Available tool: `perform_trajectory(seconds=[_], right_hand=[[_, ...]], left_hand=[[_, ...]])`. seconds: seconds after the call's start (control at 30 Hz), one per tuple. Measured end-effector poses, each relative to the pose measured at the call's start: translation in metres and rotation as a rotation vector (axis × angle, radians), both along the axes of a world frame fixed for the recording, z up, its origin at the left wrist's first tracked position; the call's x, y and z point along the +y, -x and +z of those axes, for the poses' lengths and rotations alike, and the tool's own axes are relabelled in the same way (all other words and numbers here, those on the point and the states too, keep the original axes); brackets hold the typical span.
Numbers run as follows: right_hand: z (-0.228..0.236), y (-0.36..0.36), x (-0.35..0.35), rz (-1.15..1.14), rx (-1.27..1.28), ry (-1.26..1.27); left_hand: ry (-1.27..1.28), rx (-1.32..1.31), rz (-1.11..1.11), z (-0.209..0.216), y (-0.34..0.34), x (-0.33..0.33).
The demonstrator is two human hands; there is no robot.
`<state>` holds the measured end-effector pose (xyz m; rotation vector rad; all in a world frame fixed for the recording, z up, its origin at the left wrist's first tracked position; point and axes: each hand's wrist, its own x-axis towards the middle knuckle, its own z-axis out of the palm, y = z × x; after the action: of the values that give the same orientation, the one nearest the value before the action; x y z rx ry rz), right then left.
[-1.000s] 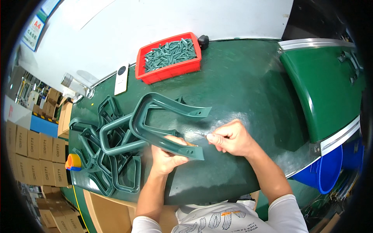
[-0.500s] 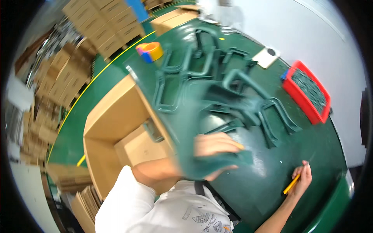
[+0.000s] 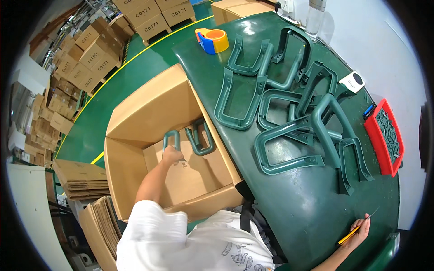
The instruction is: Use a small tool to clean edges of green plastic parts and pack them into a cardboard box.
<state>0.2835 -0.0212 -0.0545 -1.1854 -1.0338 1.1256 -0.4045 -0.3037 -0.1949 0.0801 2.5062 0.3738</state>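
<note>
My left hand (image 3: 172,156) reaches down inside an open cardboard box (image 3: 151,101), its fingers closed round a green U-shaped plastic handle (image 3: 171,135). Beside it in the box, against the right wall, lies a second green U-shaped handle (image 3: 209,147). Over the right front of the green table (image 3: 294,203), my right hand (image 3: 360,231) grips a slim yellow-handled knife (image 3: 347,237). Its thin pointed blade sticks out past the fingertips, away from me. Several more green handles (image 3: 260,165) lie on the table, some overlapping.
A red bin (image 3: 379,140) of small green pieces stands at the table's right edge. An orange and blue tape dispenser (image 3: 212,41) sits at the far left corner. Behind are a clear bottle (image 3: 314,20) and a small white device (image 3: 351,82). Flattened cartons (image 3: 97,226) stand left of the box.
My left hand has moved left from above the table, carrying a green handle down into the box. My right hand still holds the knife over the table. The view has shifted.
</note>
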Motion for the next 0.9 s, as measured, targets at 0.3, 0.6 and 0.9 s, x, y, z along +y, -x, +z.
perform_trajectory(seconds=[0.3, 0.6, 0.9], right_hand=[[0.009, 0.013, -0.015, -0.104, -0.176, 0.094], [0.093, 0.124, 0.007, 0.27, -0.948, -0.22], [0.068, 0.136, 0.012, 0.036, -0.842, -0.235]], left_hand=[[0.066, 0.18, -0.161, -0.098, 0.03, 0.037], [-0.238, 0.679, -0.102, -0.06, 0.025, 0.029], [-1.088, 0.624, -0.194, 0.139, -0.082, 0.105]])
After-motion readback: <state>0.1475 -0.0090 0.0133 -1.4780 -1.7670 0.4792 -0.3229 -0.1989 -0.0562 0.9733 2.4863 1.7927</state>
